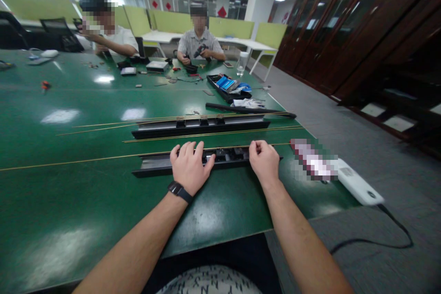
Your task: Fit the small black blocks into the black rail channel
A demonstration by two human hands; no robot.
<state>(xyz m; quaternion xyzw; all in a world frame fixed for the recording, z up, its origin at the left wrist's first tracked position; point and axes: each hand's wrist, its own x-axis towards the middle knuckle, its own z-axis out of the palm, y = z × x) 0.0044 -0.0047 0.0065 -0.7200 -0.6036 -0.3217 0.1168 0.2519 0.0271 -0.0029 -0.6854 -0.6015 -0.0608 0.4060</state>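
On the table in front of me lies a long black channel-shaped profile (156, 165) with dark blocks (237, 152) set inside it. A thin golden strip (86, 161) runs lengthwise along its far edge and reaches well past its left end. Over the left half of the profile lies my left hand (189, 167), fingers spread and touching its far edge, thumb apart. Near the right end, my right hand (264, 161) is closed, thumb and index finger pinched at the strip's line; the fingers partly hide the strip there.
Beyond lies a second black profile (203, 129) with more golden strips. A black tray (223, 92) of blue packs, white gloves (248, 103) and a black bar (234, 109) stand farther back. At right are a pixelated phone-like object (312, 161) and a white power strip (360, 183). Two people sit opposite.
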